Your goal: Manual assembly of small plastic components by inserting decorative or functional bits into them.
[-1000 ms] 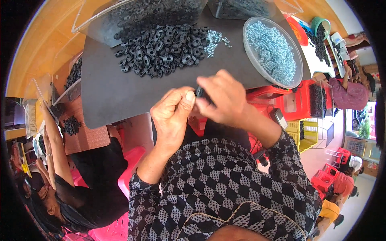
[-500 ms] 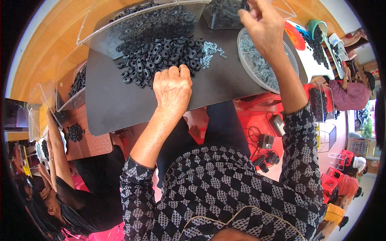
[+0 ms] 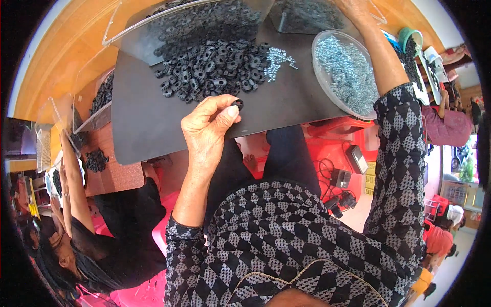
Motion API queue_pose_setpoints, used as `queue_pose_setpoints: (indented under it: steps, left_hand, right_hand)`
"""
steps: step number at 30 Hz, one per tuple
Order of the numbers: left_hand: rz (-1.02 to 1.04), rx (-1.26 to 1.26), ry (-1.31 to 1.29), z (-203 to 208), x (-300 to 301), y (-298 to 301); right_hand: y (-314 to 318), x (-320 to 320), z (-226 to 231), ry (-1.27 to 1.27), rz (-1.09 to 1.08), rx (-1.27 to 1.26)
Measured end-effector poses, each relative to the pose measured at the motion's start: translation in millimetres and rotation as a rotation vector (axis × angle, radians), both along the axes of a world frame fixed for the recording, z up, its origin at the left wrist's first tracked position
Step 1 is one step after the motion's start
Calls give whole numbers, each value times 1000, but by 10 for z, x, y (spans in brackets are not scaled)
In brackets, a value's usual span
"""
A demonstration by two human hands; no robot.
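My left hand pinches a small black plastic part between thumb and fingertips, just above the near edge of the dark table. Beyond it spreads a pile of similar black plastic parts, pierced with holes. Small metal springs lie loose at the pile's right side. To their right stands a round clear tub heaped with more springs. My right hand reaches past the tub to the far edge of the view, next to a clear bin. Its fingers are cut off, so what it holds is hidden.
A large clear bin of black parts tilts at the back of the dark table. On the left, another person works at a brown table. A green basket stands far right. Cables and a black adapter lie below.
My left hand has come off the pile toward me, and a black part now shows in its pinch. My right hand, with a black piece earlier, has moved away to the far right.
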State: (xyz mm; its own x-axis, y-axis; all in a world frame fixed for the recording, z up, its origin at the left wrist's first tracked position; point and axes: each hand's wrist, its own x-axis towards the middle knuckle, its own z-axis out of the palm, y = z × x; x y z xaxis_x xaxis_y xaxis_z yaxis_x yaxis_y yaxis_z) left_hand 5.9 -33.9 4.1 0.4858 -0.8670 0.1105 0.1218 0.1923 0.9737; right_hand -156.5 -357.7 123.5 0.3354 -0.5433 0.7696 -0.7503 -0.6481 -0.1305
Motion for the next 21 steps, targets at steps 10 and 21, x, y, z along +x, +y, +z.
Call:
queue_pose_setpoints:
  steps: [10, 21]
  left_hand:
    - [-81, -87, 190, -24, -50, 160]
    - [-100, -79, 232, -64, -107, 211]
  right_hand:
    - [-38, -128, -24, 191, -105, -102]
    - [1681, -140, -954, 137, 447, 187]
